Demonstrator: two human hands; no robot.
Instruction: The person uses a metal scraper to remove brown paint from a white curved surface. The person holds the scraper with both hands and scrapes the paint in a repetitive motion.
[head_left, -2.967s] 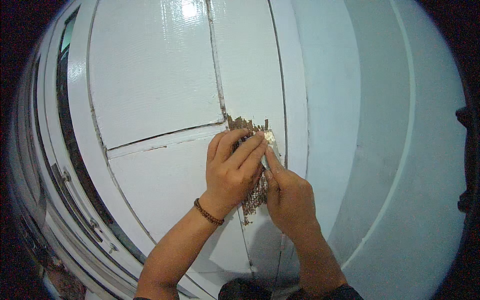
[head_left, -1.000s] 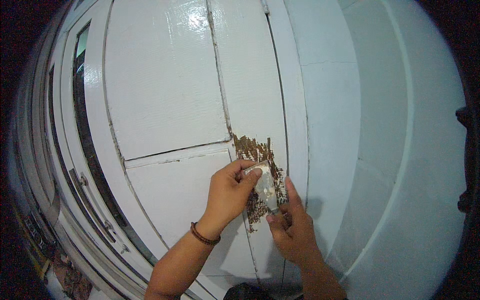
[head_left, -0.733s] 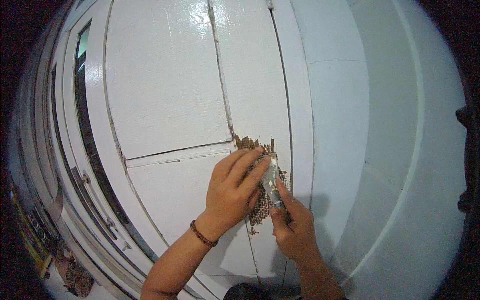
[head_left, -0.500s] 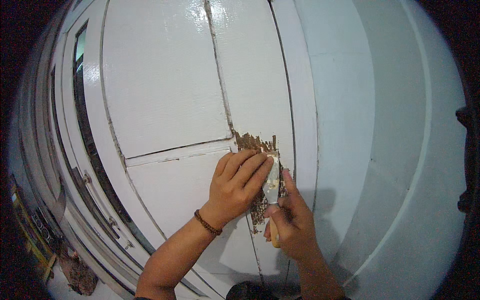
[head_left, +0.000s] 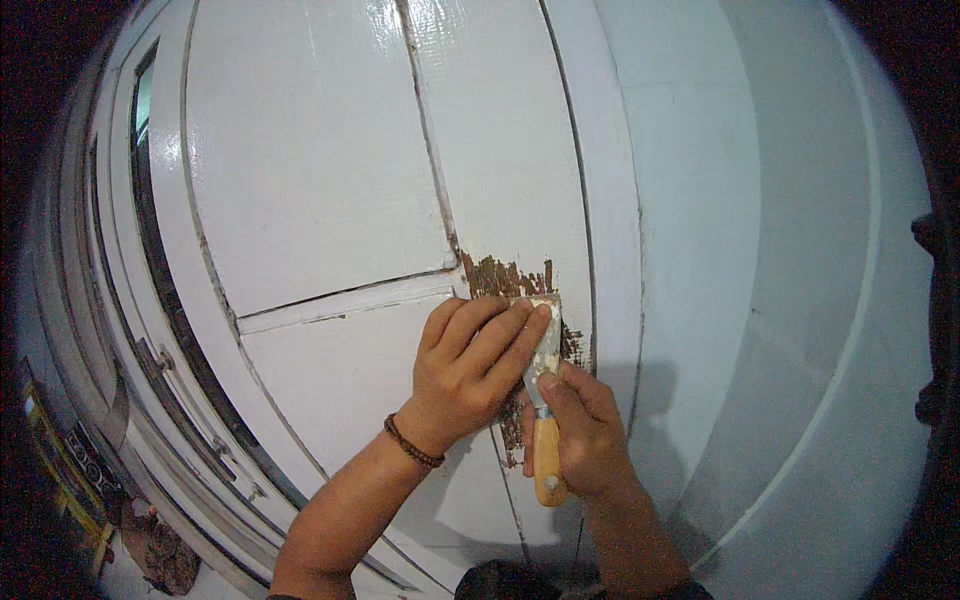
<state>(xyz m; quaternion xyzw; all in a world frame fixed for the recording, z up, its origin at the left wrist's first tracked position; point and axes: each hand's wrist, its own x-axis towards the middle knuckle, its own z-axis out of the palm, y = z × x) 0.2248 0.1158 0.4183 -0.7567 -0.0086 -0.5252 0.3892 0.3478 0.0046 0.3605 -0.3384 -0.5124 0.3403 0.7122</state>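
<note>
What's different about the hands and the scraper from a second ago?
The left hand swapped its thumb for its fingers on the blade's front. The scraper turned more upright, and the right hand uncovered its wooden handle. Both hands stayed on it.

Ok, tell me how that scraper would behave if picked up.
The scraper would probably feel light, being a slim tool with a short, wood-coloured handle. Its blade looks metallic, so it should stay fairly stiff, perhaps flexing slightly. Laid down, it seems unlikely to roll, given that broad, flat blade.
</note>
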